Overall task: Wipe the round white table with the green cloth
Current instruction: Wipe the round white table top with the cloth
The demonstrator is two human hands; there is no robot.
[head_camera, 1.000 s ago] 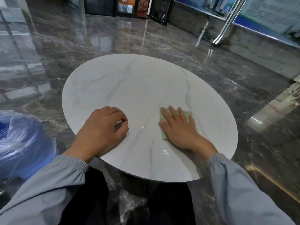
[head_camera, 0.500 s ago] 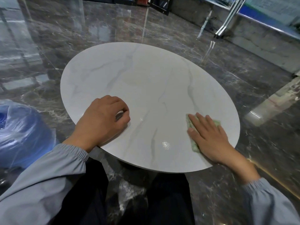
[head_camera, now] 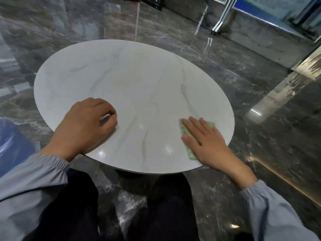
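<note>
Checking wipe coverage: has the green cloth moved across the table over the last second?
Yes. The green cloth, pressed under the right hand, has slid rightward, from mid-table to close beside the right rim of the round white table.

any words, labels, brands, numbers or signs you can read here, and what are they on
No text here can be read.
Wall panel, top right: faint rows of print, too blurred to read.
Round white table, green cloth, blue object at left: no text shows.
</note>
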